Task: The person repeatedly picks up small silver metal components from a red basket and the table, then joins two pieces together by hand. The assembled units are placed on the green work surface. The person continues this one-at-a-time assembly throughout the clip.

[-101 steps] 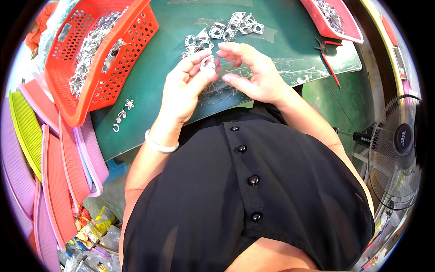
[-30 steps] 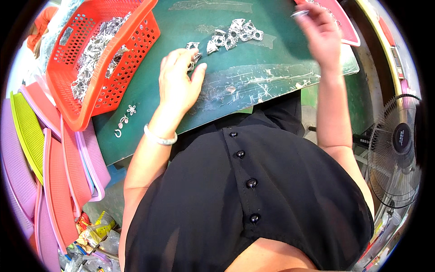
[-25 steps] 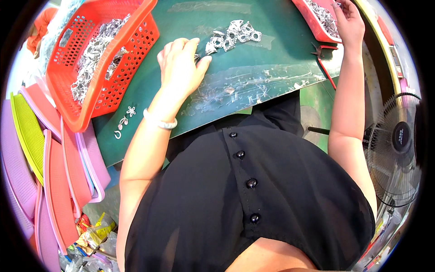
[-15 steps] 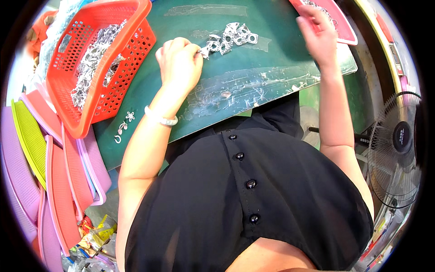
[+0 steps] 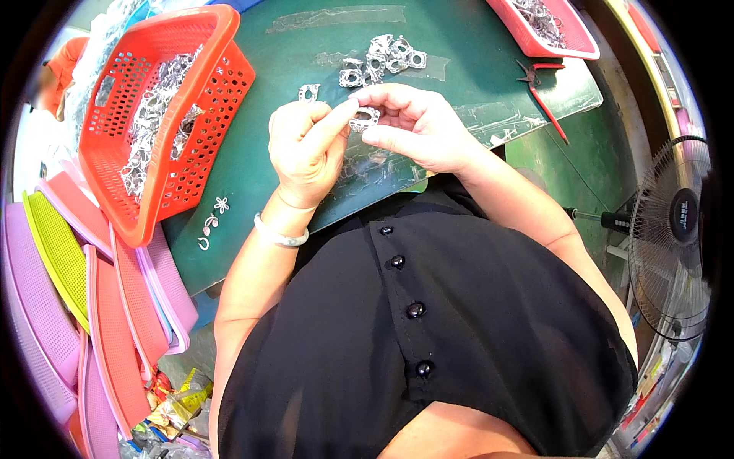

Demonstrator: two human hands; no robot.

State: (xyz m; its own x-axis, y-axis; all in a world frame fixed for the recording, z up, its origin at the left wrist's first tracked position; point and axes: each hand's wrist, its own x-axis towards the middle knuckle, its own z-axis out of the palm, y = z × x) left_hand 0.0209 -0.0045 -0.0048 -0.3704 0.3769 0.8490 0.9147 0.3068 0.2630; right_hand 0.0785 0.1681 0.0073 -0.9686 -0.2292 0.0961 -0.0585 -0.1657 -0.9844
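Between my two hands is a small silver metal piece (image 5: 365,119) with an oval hole. My right hand (image 5: 428,130) pinches it between thumb and fingers. My left hand (image 5: 310,145) is closed, its fingertips at the piece's left edge. A similar metal piece (image 5: 308,92) shows just past the left knuckles; I cannot tell whether that hand touches it. Beyond my hands, several more such pieces lie in a loose heap (image 5: 382,60) on the green tabletop (image 5: 267,130).
A red perforated basket (image 5: 200,141) of silver parts stands at left, small ornaments (image 5: 212,222) beside it. At far right are a pink tray (image 5: 585,42) of parts and red-handled pliers (image 5: 544,99) crossing the table edge. Stacked baskets (image 5: 115,329) and a fan (image 5: 677,218) flank me.
My right hand has come from the pink tray to meet the left, uncovering the pliers. A metal piece is now pinched between them. My left hand has shifted slightly nearer to me.
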